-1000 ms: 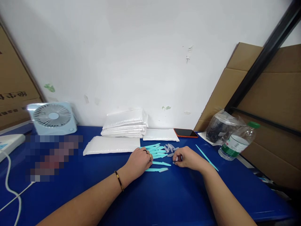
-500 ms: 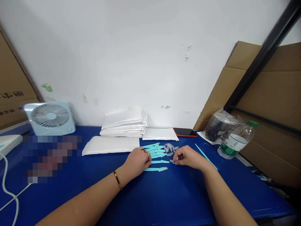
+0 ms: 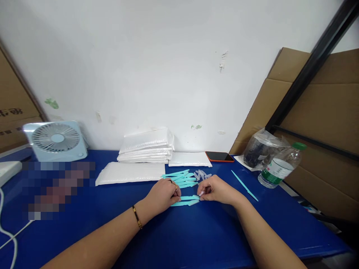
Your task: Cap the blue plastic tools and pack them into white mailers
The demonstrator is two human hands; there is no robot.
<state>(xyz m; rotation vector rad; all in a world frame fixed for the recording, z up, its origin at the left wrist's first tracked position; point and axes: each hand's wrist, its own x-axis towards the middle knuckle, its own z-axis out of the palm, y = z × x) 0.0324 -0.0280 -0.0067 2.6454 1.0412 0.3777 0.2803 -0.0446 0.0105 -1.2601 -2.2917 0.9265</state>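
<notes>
My left hand (image 3: 164,193) is closed on the handle end of a turquoise eyebrow razor (image 3: 187,198), low over the table. At the razor's other end, my right hand (image 3: 215,190) pinches a small translucent blade cap, largely hidden by the fingers. Just below lies a second eyebrow razor (image 3: 187,203) with a whitish cover on its tip; its handle end runs by my left thumb. A pile of turquoise razors (image 3: 183,180) spreads beyond my left hand. Several loose translucent caps (image 3: 201,174) lie beside that pile, behind my right hand.
One razor (image 3: 244,185) lies apart at right. White padded envelopes (image 3: 146,149) are stacked by the wall, with a phone (image 3: 220,156) beside them. A water bottle (image 3: 279,170) and a plastic-wrapped dark item (image 3: 255,151) stand right. A fan (image 3: 57,140) is at left.
My right hand has moved left from the loose caps to the held razor's tip. The held razor has come nearer, closer to the second one.
</notes>
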